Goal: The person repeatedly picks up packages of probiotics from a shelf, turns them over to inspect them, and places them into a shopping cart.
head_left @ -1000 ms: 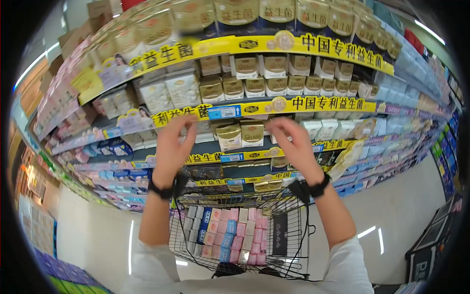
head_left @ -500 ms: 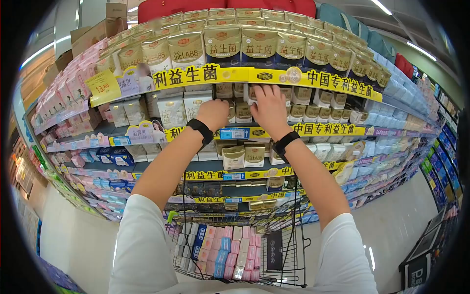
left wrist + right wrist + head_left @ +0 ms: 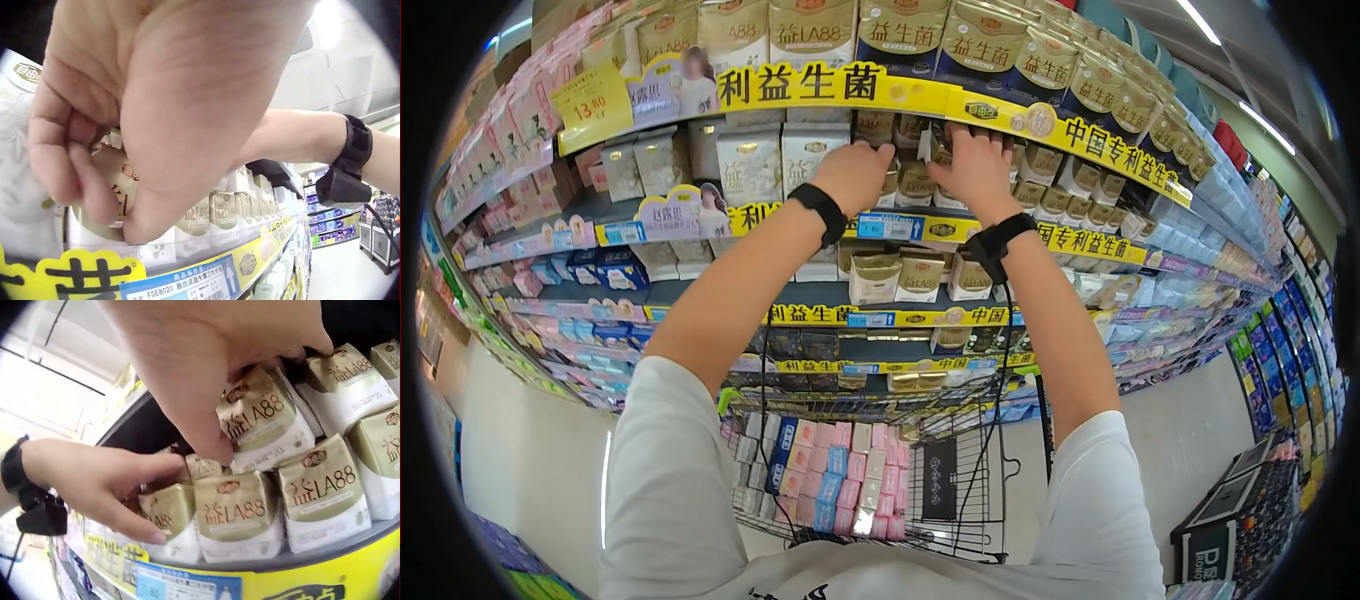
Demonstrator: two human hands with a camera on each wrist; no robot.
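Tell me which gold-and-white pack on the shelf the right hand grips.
The right hand grips the raised, tilted pack in the upper row. The front-row packs below it stand untouched by that hand.

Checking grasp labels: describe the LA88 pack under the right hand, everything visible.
The LA88 pack is a soft-looking pouch, gold-olive on top with "LA88" print and a small logo, white below. It sits tilted in the upper row on the shelf, atop similar packs. The right hand grips it, thumb on its left front edge, fingers over its top.
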